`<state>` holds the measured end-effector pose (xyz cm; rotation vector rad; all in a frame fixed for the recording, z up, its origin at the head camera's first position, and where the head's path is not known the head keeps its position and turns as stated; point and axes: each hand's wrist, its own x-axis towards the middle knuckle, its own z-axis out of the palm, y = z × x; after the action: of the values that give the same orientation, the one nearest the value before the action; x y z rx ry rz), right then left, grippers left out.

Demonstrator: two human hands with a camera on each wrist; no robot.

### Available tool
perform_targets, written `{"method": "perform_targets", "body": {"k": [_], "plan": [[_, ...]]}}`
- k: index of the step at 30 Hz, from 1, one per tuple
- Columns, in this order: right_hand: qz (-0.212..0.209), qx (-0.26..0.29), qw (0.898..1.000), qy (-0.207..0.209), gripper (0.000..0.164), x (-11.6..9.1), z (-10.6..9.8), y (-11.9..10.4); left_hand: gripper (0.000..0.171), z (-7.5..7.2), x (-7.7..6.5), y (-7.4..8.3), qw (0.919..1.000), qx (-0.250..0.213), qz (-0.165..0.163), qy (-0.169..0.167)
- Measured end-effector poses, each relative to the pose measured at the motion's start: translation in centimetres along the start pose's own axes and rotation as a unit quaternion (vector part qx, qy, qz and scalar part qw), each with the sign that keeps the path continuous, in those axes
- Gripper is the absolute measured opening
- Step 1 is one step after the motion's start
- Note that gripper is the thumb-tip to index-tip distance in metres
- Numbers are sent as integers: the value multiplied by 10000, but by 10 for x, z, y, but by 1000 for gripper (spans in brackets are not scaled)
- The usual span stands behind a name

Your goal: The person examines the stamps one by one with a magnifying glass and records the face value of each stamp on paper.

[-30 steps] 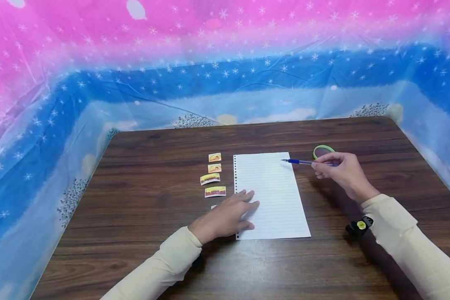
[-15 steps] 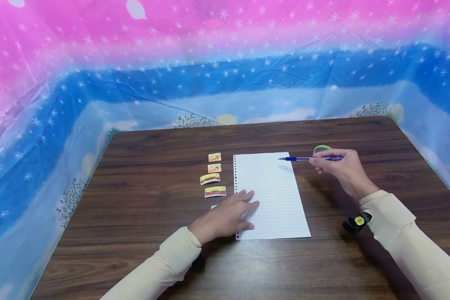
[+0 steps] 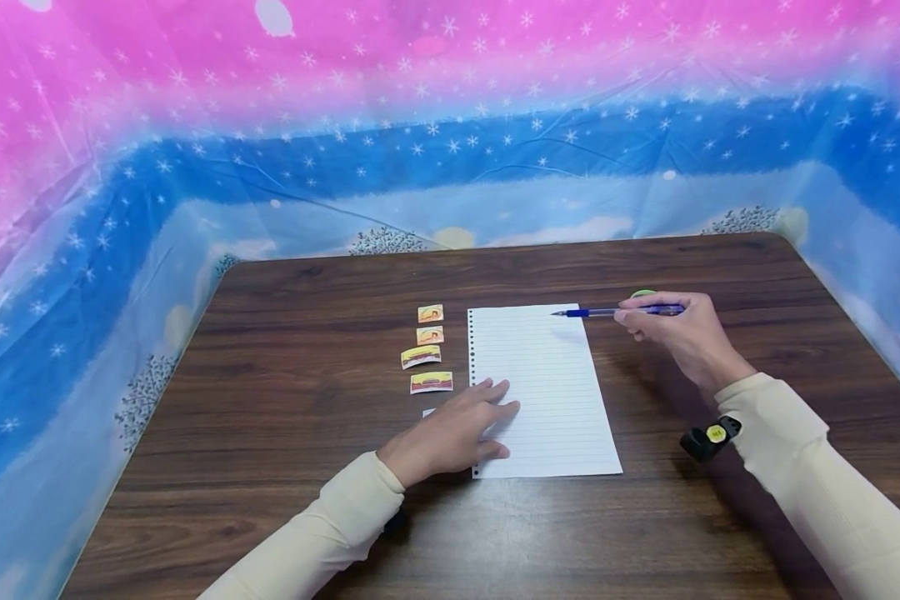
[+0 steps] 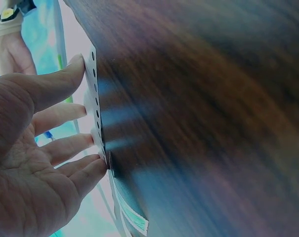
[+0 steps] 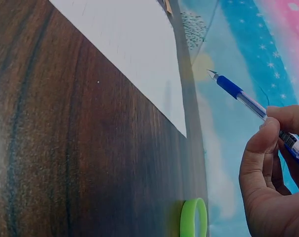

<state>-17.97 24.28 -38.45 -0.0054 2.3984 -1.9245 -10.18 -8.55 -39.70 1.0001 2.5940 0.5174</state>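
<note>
A lined sheet of paper [image 3: 540, 392] with punched holes down its left edge lies on the table. My left hand [image 3: 457, 429] rests on the sheet's lower left part, fingers spread; in the left wrist view the fingertips [image 4: 80, 111] touch the paper by the holes. My right hand [image 3: 678, 329] pinches a blue pen [image 3: 588, 312] between thumb and fingers, its tip pointing left over the sheet's upper right corner. The right wrist view shows the pen's bare tip [image 5: 212, 74] raised above the paper. A green tape roll [image 5: 193, 217] is mostly hidden behind the right hand in the head view.
Left of the sheet, several small picture cards stand in a column, among them an orange one [image 3: 431, 314] and a yellow-red one [image 3: 431, 382]. Another is mostly covered by the left hand. A patterned cloth [image 3: 450, 150] surrounds the dark wooden table [image 3: 285, 400].
My right hand has moved slightly left and away from me, bringing the pen tip farther over the sheet and covering more of the green tape roll. My left hand has stayed in place.
</note>
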Motion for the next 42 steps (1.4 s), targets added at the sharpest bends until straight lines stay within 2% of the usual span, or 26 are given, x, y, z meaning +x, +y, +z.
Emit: {"method": "perform_targets", "body": {"k": [7, 11, 15, 18, 21, 24, 27, 31, 34, 39, 42], "plan": [[-10, -144, 9999, -82, 33, 2, 3, -3, 60, 0, 0, 0, 10000, 34, -38, -28], [-31, 255, 9994, -213, 28, 3, 7, -4, 60, 0, 0, 0, 10000, 32, -45, -36], [-70, 743, 9960, -494, 33, 5, 9, -6, 60, 0, 0, 0, 10000, 20, -46, -35], [-119, 695, 9959, -567, 34, 6, 11, -7, 60, 0, 0, 0, 10000, 36, -55, -37], [-192, 529, 9968, -571, 28, 8, 15, -6, 60, 0, 0, 0, 9999, 70, -60, -49], [-222, 764, 9938, -773, 24, 10, 18, -4, 60, 0, 1, 0, 9999, 96, -63, -68], [-205, 953, 9898, -1040, 29, 13, 22, -2, 60, 0, 1, 0, 9999, 114, -53, -81], [-126, 484, 9938, -989, 35, 14, 30, -1, 60, 0, 1, 0, 9999, 106, -52, -92], [-73, 224, 9959, -869, 31, 16, 36, 0, 60, 1, 1, -1, 9999, 108, -52, -95], [-105, 459, 9929, -1095, 33, 18, 44, 2, 60, 1, 2, -2, 9998, 127, -52, -116], [-147, 311, 9909, -1299, 36, 19, 49, 3, 60, 1, 2, -2, 9998, 131, -54, -127]]}}
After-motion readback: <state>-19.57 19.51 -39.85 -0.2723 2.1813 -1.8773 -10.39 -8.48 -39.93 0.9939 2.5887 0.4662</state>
